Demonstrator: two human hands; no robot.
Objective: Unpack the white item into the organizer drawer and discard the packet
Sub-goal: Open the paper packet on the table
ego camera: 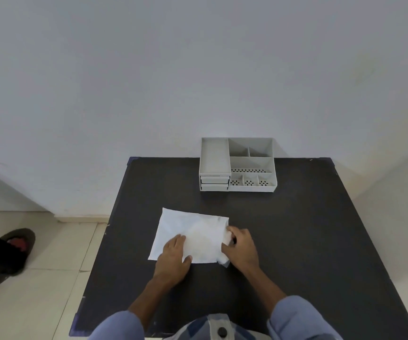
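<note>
- The left hand (176,253) lies flat, fingers spread, pressing down on the near middle of the packet (193,235); it pins rather than grips.
- The right hand (241,244) pinches the packet's right edge, fingers curled around crumpled film there, seemingly at the mouth or a seam.
- The packet lies on the dark worktop (296,241), in its near-middle, slightly askew, far-left corner pointing away.
- It looks like a thin, whitish, semi-clear plastic pouch, roughly rectangular, wrinkled, with a soft sheen. A paler shape shows faintly through its middle, likely the white item; what that is cannot be told.
- Judged by the creases and the way the right edge bunches, the packet is light, limp and somewhat slippery. It will likely slide on the worktop unless one hand holds it down.
- The best hold is probably at the right edge where the film is already gathered: pull that open while the flat hand anchors the body.
- The contents seem flat and soft, so a gentle pinch through the opening should draw them out; tugging hard may tear the film.
- Further off, at the far edge against the wall, stands the grey organizer (238,165), well apart from the packet. Its two small drawers (214,182) sit at front left, both appearing closed.
- No bin for the packet is visible.
</note>
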